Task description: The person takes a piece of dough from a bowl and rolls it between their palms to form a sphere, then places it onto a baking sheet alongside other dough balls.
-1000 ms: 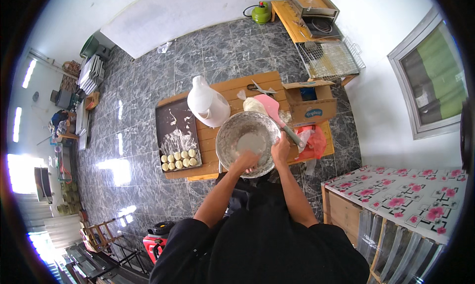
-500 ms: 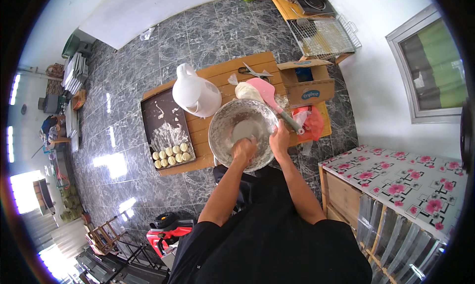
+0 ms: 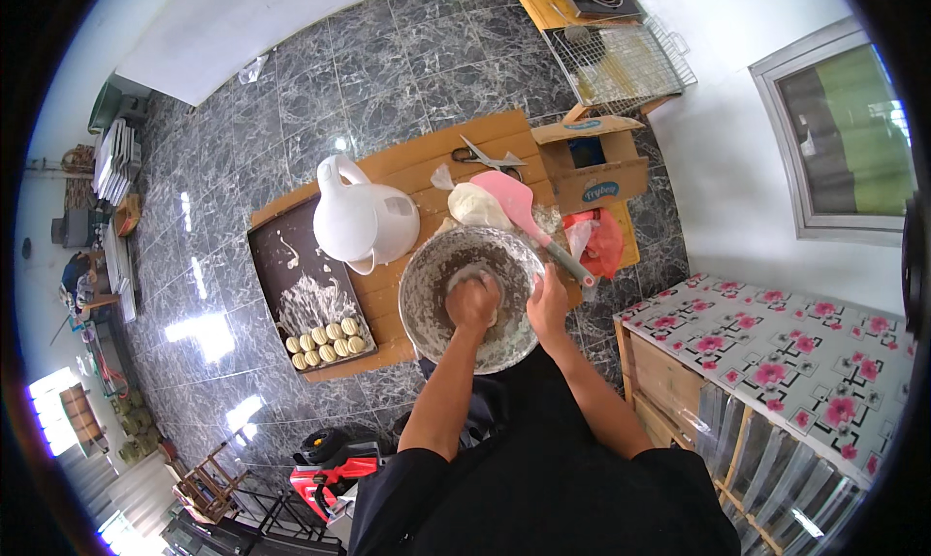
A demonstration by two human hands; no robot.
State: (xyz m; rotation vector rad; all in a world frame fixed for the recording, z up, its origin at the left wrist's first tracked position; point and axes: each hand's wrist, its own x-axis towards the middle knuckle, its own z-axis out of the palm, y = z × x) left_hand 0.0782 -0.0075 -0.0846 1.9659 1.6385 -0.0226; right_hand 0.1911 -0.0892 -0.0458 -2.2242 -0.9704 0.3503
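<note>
A metal mixing bowl [image 3: 424,319], its inside smeared with pale flour, is tilted toward me at the table's near side. Down in it, my left hand [image 3: 471,302] is closed over a lump of pale dough [image 3: 472,273] and covers most of it. My right hand [image 3: 548,306] grips the bowl's right rim, thumb on the inner side. Just behind the bowl lie a bigger ball of white dough [image 3: 479,206] and a pink spatula [image 3: 511,196], whose grey handle reaches toward my right hand.
Left of the bowl stand a white plastic jug [image 3: 361,222] and a dark floured tray [image 3: 274,250] holding several striped dough balls [image 3: 328,344]. Scissors [image 3: 485,155] lie farther back. An open cardboard box [image 3: 599,181] and a red plastic bag [image 3: 603,245] sit at the right.
The bowl has tipped nearer to me. My left hand has pressed deeper over the dough, hiding more of it. My right hand has stayed on the rim.
</note>
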